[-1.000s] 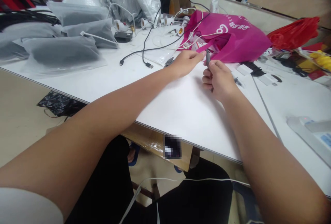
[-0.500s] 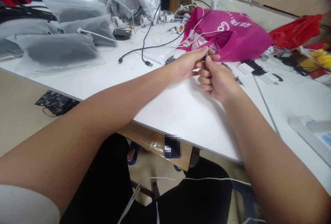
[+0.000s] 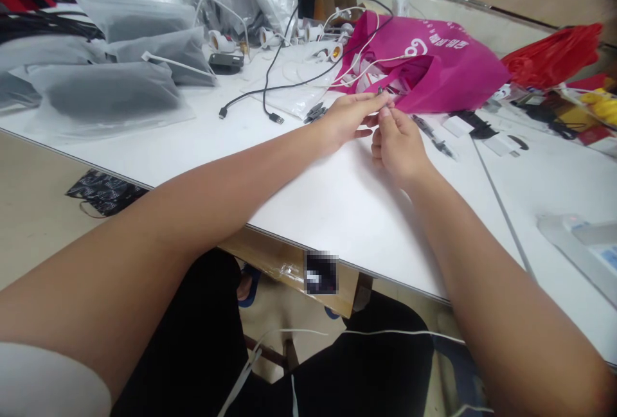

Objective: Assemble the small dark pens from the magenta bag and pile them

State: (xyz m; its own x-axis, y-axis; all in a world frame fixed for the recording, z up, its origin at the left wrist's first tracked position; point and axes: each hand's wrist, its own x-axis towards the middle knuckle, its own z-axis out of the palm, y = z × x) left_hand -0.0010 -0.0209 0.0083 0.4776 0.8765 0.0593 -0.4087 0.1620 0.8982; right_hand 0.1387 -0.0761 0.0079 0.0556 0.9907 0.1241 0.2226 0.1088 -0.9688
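Note:
Over the white table (image 3: 332,202), my left hand (image 3: 354,118) and my right hand (image 3: 399,144) meet at their fingertips. Both are closed. A small dark tip shows at the left fingertips, but my fingers cover most of it, so I cannot make out the object. The right thumb and index finger press together, with whatever they hold hidden. Just behind the hands lies the open mouth of a magenta bag (image 3: 457,76). Small grey parts (image 3: 315,112) rest left of the hands, and more grey pieces (image 3: 436,137) lie to the right.
Frosted pouches (image 3: 108,96) stand at the left. A black cable (image 3: 265,89) with bare plugs crosses the table behind my left forearm. White lamp sockets (image 3: 222,42), a red bag (image 3: 552,60), white adapters (image 3: 501,144) and a pale device (image 3: 583,243) are around.
My right hand has turned and its fingers have curled in more. The dark object that showed between the hands is now mostly covered, with only a small tip at the left fingertips.

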